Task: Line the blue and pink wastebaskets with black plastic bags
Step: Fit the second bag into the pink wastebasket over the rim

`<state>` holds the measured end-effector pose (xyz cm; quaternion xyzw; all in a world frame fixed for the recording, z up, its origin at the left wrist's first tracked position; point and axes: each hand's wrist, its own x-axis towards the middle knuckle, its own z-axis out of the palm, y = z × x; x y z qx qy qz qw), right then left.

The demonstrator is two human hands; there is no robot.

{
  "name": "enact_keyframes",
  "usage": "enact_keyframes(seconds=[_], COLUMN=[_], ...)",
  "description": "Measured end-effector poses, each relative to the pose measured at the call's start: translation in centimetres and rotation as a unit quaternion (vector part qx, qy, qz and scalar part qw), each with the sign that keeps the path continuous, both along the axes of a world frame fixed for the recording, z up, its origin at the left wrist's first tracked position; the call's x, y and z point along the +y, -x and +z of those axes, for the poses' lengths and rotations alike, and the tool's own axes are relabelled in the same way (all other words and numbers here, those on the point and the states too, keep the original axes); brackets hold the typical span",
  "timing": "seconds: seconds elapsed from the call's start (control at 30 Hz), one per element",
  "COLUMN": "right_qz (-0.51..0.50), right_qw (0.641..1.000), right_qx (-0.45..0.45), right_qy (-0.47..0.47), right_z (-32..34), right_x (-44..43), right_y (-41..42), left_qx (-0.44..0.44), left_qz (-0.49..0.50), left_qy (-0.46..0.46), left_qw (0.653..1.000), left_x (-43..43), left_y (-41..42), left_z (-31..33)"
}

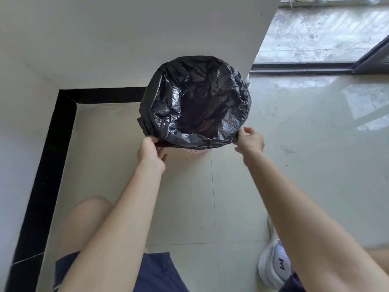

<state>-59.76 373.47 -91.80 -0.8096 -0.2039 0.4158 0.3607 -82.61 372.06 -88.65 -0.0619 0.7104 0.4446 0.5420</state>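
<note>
A black plastic bag (195,100) is spread open over the mouth of the pink wastebasket (194,151), which stands on the floor against a white wall. Only a small strip of the pink mesh side shows under the bag's near edge. My left hand (150,153) pinches the bag's near-left edge. My right hand (250,140) pinches the near-right edge. The bag's rim is folded outward all around the basket's top. No blue wastebasket is in view.
A white wall (126,39) with a black skirting (48,165) runs behind and to the left. Glossy pale floor tiles (305,144) spread to the right. A sliding door track (301,67) lies at the back right. My knee and white shoe (273,264) are near the bottom.
</note>
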Motion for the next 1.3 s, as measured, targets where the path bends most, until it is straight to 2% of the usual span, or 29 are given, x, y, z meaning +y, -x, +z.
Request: enact_keyframes(seconds=[0.07, 0.13, 0.17, 0.23, 0.3, 0.33, 0.4, 0.57, 0.73, 0.8, 0.87, 0.93, 1.0, 1.07, 1.1, 1.13, 1.17, 1.3], right_qz=[-0.053, -0.116, -0.129, -0.094, 0.018, 0.079, 0.148, 0.123, 0.177, 0.196, 0.216, 0.243, 0.245, 0.266, 0.294, 0.325, 0.348, 0.381], right_qw=[0.995, 0.988, 0.989, 0.994, 0.997, 0.994, 0.987, 0.99, 0.979, 0.976, 0.974, 0.964, 0.943, 0.917, 0.902, 0.887, 0.875, 0.852], right_qx=[0.087, 0.097, 0.074, 0.025, -0.014, -0.031, -0.036, 0.029, 0.052, 0.056, 0.031, -0.084, -0.194, -0.236, -0.253, -0.272, -0.289, -0.327], right_qy=[0.0, -0.005, -0.013, -0.042, -0.073, -0.073, -0.06, -0.063, -0.091, -0.074, -0.062, -0.064, -0.117, -0.183, -0.19, -0.182, -0.173, -0.149], right_z=[1.4, 3.2, 3.9, 5.3, 5.8, 5.8, 5.9, 5.2, 4.2, 4.6, 4.7, 4.4, 3.9, 3.6, 3.3, 3.1, 2.9, 2.8], right_x=[0.9, 1.6, 1.9, 2.0, 1.7, 1.6, 1.4, 0.5, 0.7, 1.7, 1.9, 1.4, 0.5, 0.0, 0.0, 0.0, 0.1, 1.2], right_y=[-0.8, -1.1, -1.0, 0.0, 1.5, 2.1, 2.3, 1.0, 0.9, 0.3, 0.0, 0.1, 0.4, 0.5, 0.4, 0.3, 0.2, 0.3], left_qx=[0.073, 0.204, 0.272, 0.37, 0.431, 0.441, 0.438, 0.435, 0.433, 0.458, 0.549, 0.638, 0.69, 0.724, 0.725, 0.717, 0.705, 0.683], left_qz=[0.063, 0.076, 0.018, -0.164, -0.322, -0.366, -0.391, -0.417, -0.408, -0.401, -0.394, -0.38, -0.402, -0.453, -0.481, -0.51, -0.53, -0.552], left_qy=[-0.045, -0.134, -0.179, -0.226, -0.194, -0.159, -0.113, -0.074, -0.108, -0.149, -0.195, -0.23, -0.269, -0.286, -0.288, -0.285, -0.282, -0.247], left_qw=[0.994, 0.967, 0.945, 0.886, 0.821, 0.804, 0.801, 0.795, 0.797, 0.779, 0.711, 0.629, 0.539, 0.434, 0.4, 0.381, 0.377, 0.409], left_x=[0.7, 1.9, 2.5, 3.8, 4.7, 5.0, 5.2, 1.7, 1.2, 1.2, 0.5, -0.3, -1.1, -1.6, -1.6, -1.4, -1.0, 0.8], left_y=[0.9, 1.4, 1.3, 0.5, -0.1, -0.1, 0.4, 1.2, 1.3, 1.4, 1.6, 1.5, 0.9, 0.5, 0.5, 0.7, 0.9, 1.7], left_z=[0.7, 1.1, 1.3, 1.2, 0.9, 0.9, 1.2, 1.3, 0.7, 0.6, 0.5, 0.5, 0.4, -0.3, -0.7, -1.0, -1.3, -1.6])
